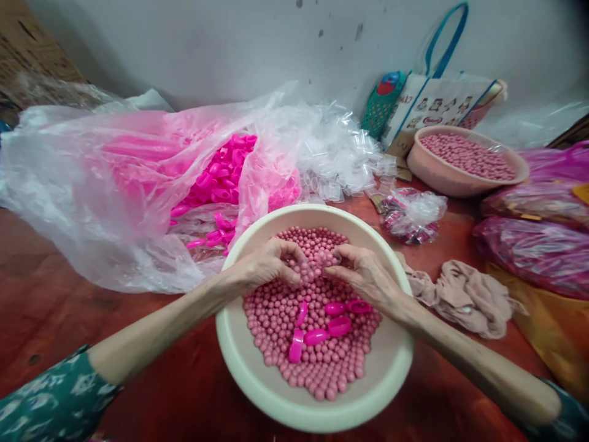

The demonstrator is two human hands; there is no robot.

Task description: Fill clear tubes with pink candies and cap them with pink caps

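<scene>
You are pinching a small clear plastic pouch [317, 263] between your left hand [264, 265] and right hand [363, 273] above a round cream bowl [257, 368] still heaped with pink beads [322, 368], several bright pink plastic clips [329, 325] lying unused on top.

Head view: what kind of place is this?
Likely a home or small workshop doing hand packing on the floor. Both hands work over a bowl of pink balls; a bag of pink plastic parts and a second bowl lie beside.
</scene>
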